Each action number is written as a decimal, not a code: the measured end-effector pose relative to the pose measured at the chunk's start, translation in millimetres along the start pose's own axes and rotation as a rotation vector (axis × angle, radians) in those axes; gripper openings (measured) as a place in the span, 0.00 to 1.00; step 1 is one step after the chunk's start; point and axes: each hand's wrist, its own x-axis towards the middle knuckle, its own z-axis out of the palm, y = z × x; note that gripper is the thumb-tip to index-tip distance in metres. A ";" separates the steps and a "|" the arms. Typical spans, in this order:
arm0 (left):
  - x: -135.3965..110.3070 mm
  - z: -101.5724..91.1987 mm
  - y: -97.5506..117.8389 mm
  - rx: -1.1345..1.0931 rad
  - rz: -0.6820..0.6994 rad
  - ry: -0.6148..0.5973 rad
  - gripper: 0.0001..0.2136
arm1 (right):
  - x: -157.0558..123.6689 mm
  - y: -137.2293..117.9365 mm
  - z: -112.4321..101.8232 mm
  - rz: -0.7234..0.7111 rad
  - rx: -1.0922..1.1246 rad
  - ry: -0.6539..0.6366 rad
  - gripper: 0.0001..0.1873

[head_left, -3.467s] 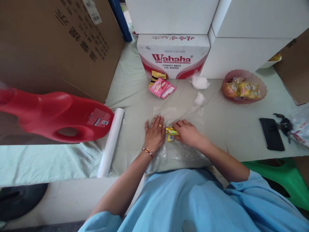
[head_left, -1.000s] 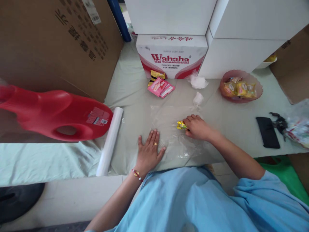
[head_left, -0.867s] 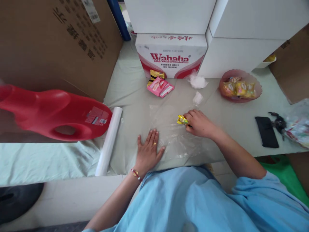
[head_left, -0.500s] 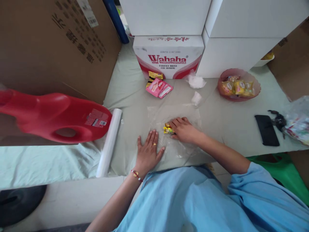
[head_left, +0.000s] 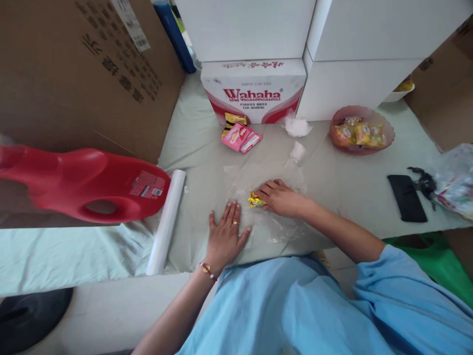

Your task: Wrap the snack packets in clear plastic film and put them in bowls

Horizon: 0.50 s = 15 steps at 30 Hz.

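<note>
A sheet of clear plastic wrap (head_left: 281, 173) lies spread on the pale green cloth of the table (head_left: 207, 143). My left hand (head_left: 225, 235) rests flat on its near left corner, fingers stretched out and apart. My right hand (head_left: 283, 198) lies on the middle of the wrap, its fingers pressing down a small yellow candy packet (head_left: 255, 200) at the fingertips. The two hands are a short way apart.
A white roll of wrap (head_left: 166, 221) lies left of my left hand, beside a red jug (head_left: 84, 185). Pink snack packs (head_left: 239, 137) and a Wahaha carton (head_left: 254, 91) sit behind. A pink bowl of candies (head_left: 361, 130) and a black phone (head_left: 405, 197) are at right.
My right hand brought the yellow candy packet from the wrap's far right toward the middle and pressed it down. My left hand stayed flat on the near left corner.
</note>
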 end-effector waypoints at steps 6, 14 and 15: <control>0.4 3.9 -1.9 0.003 0.001 0.023 0.34 | 3.9 8.0 3.7 -0.100 -0.002 0.012 0.24; -19.4 -3.4 -17.0 -0.135 0.169 0.192 0.34 | -37.1 20.1 -14.4 0.052 0.223 0.199 0.31; -24.2 -6.4 -19.9 -0.172 0.242 0.181 0.32 | -53.6 22.3 -16.2 0.080 0.291 0.226 0.28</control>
